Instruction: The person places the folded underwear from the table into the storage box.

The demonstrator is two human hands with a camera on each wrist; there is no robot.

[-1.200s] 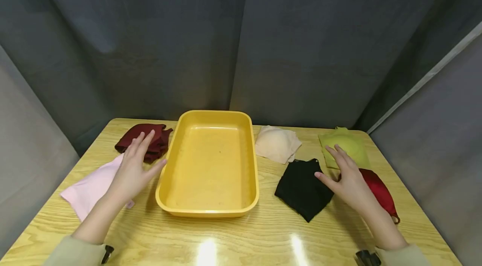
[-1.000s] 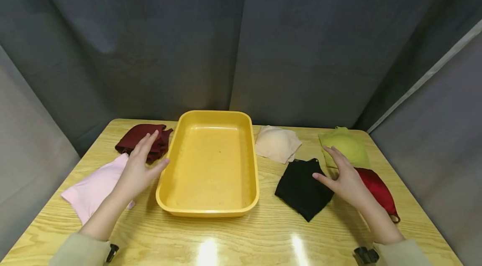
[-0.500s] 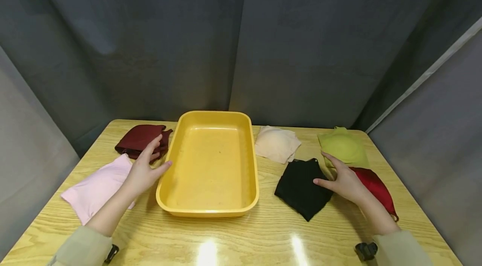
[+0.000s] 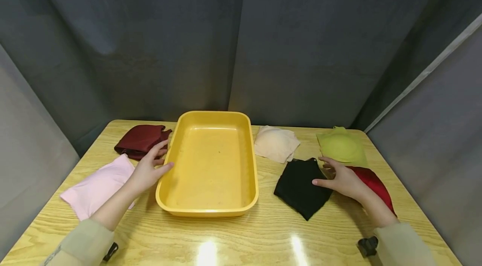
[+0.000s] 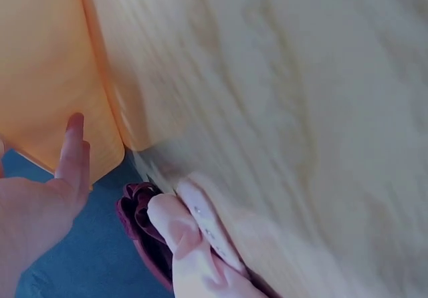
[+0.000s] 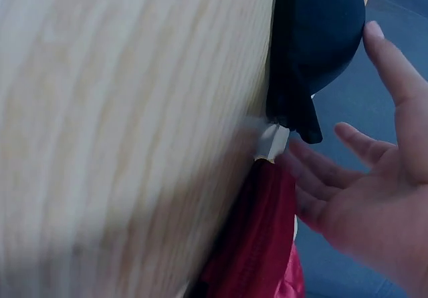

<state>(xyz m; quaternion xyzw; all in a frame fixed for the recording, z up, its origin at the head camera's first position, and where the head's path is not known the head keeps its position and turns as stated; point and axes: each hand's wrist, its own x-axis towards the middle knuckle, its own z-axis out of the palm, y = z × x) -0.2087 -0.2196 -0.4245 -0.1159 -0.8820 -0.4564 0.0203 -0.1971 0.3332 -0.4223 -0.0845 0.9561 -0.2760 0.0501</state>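
Observation:
My left hand (image 4: 148, 172) is at the left rim of a yellow plastic basin (image 4: 207, 211), fingers slightly bent, thumb over the rim. Whether it touches the basin is unclear. Beside that hand lie a folded pink bra (image 4: 98, 184) and, behind it, a folded dark red bra (image 4: 139, 138). My right hand (image 4: 344, 180) is over the right edge of a folded black bra (image 4: 301, 188), thumb and fingers spread apart with nothing between them. A red bra (image 4: 376, 184) is partly covered by this hand; its moulded neighbour, a yellow-green bra (image 4: 342, 147), lies behind.
Behind the basin, to its right, sits a folded beige bra (image 4: 276, 144). All this stands on a light wooden table (image 4: 248, 241) with rounded back corners. Dark grey curtains (image 4: 180, 44) hang along its back, and lighter grey ones (image 4: 30, 132) flank the sides.
My left hand has moved right and lower, closer to the basin's rim. My right hand has dropped slightly, its fingers drawing closer to the black bra. The bras and basin have stayed in place.

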